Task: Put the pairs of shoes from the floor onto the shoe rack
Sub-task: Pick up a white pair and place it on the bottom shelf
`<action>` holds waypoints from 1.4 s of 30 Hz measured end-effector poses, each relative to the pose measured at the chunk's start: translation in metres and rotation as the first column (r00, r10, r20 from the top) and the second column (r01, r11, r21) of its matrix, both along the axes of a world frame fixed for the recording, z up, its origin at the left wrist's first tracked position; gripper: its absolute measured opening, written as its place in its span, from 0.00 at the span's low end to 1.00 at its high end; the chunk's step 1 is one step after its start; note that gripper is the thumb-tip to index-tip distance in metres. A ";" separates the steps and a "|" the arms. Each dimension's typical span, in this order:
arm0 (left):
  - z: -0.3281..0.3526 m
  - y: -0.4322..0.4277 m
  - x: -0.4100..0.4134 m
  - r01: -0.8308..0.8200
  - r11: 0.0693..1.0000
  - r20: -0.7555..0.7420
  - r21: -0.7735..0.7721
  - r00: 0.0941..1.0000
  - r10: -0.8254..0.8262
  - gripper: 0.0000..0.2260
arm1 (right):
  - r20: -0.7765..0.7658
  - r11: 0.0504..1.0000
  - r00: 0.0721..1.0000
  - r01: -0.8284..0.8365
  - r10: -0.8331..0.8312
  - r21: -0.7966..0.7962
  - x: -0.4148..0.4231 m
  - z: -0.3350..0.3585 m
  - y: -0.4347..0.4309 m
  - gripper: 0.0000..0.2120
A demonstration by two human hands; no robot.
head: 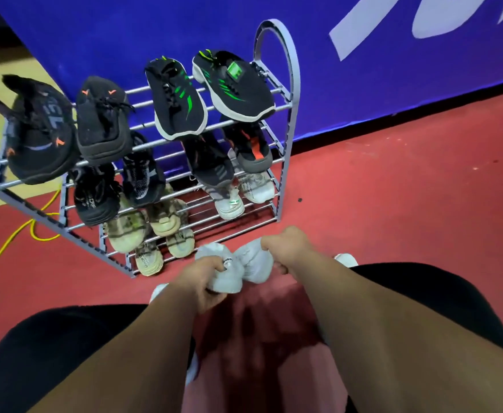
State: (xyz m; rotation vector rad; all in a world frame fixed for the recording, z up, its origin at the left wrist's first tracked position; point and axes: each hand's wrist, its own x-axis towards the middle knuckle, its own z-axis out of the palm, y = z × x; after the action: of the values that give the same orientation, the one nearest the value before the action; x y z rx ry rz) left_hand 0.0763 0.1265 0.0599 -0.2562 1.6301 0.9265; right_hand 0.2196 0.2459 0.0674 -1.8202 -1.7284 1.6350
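Note:
A grey metal shoe rack point(291, 120) with several tiers stands against a blue wall, and shoes fill its shelves. My left hand point(198, 283) grips one white shoe point(224, 271) by its heel just above the red floor in front of the rack's lowest shelf. My right hand point(286, 247) grips the matching white shoe point(254, 262) beside it. The two shoes touch each other, toes pointing toward the rack. The right part of the lowest shelf point(214, 234), directly behind them, holds no shoes.
Black shoes with green stripes point(232, 84) and black shoes with orange marks point(101, 120) sit on the top tier. Camouflage shoes point(142, 225) and white shoes point(244, 192) are lower down. A yellow cable point(11, 239) runs on the floor at left. My knees frame the bottom.

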 end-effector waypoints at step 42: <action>-0.210 0.073 -0.047 -0.282 0.900 0.291 0.332 0.938 0.186 0.29 | -0.285 0.617 0.639 0.383 -0.714 -0.688 -0.010 -0.223 0.114 0.20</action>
State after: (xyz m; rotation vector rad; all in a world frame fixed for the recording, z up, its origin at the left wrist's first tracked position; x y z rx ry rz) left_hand 0.0295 0.1995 -0.1499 -0.3015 1.1770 1.3112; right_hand 0.2092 0.3599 -0.1554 -1.5876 -0.3187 2.1670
